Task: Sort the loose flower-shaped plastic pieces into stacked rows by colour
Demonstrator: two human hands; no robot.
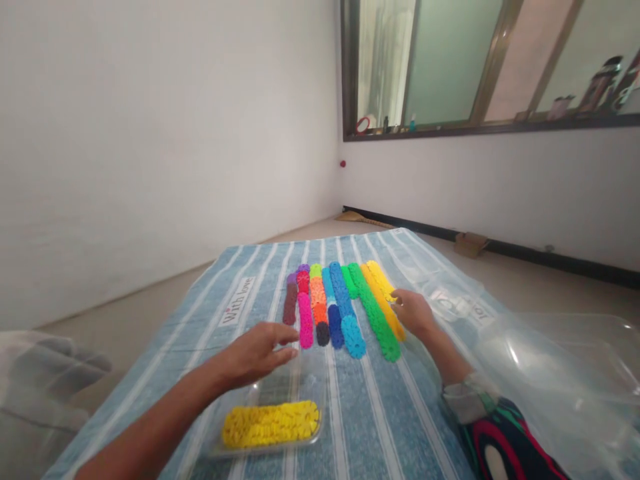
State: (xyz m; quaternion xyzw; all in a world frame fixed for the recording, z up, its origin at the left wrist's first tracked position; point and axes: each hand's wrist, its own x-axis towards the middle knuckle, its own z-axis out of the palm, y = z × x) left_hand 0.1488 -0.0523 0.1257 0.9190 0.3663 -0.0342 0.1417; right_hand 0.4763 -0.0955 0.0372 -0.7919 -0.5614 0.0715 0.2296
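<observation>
Rows of small notched plastic discs in several colours lie side by side on a striped cloth (373, 393). My right hand (414, 313) is at the near end of a short yellow row (381, 281), fingertips at or against its last discs, with a small gap between fingers and thumb. A longer orange-yellow row (385, 307) and a green row (374, 313) lie beside it. My left hand (265, 353) hovers with fingers apart, holding nothing, near the pink row (305, 323). Below it, a clear plastic box (319, 437) holds yellow discs (270, 424).
Clear plastic bags (540, 373) and a clear container (600, 333) are at the right. Grey fabric (45, 393) shows at the left. A white wall (165, 127) stands behind, and a small cardboard box (471, 244) sits on the floor.
</observation>
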